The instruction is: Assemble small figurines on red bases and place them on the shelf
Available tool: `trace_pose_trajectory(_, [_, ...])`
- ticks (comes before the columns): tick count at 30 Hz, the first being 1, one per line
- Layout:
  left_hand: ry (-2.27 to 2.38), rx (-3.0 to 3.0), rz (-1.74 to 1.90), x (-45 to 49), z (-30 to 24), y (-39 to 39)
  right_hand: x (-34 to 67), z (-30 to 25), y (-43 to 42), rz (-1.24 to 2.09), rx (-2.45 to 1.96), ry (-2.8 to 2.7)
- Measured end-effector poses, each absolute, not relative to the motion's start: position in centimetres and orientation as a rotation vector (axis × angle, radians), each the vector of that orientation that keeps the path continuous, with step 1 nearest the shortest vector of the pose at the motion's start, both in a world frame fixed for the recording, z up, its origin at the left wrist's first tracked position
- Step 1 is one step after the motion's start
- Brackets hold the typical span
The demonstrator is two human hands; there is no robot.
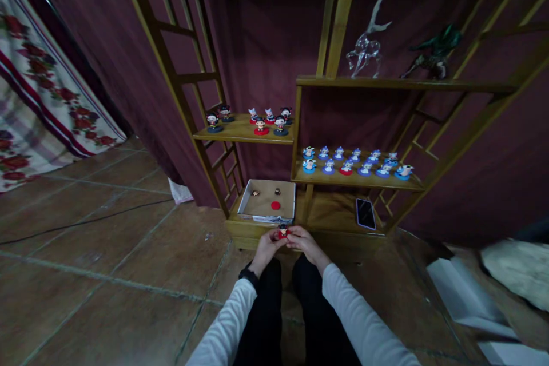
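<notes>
My left hand and my right hand meet in front of me, both pinched on a small figurine with a red base. Just beyond them lies an open cardboard box on the lowest wooden shelf, holding a loose red base and two small dark pieces. Several figurines on dark and red bases stand on the left shelf. Several figurines on blue bases line the right shelf.
A phone lies flat on the bottom shelf to the right. A glass deer and a dark green figure stand on the top shelf. A floral cloth hangs at left; white boxes lie at right on the tiled floor.
</notes>
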State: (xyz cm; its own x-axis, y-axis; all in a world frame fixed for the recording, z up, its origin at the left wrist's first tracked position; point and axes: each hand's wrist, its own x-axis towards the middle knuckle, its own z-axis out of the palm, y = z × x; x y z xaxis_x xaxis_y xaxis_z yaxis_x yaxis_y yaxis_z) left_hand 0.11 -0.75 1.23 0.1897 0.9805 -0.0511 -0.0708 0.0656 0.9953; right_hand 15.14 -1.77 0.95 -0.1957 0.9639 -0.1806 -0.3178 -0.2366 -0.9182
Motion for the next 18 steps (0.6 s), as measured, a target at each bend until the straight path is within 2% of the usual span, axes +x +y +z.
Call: trace_pose_trajectory(18, [0.960, 1.123, 0.983, -1.1, 2.9, -1.5, 15.0, 0.6, -1.1, 1.651, -1.009, -0.979])
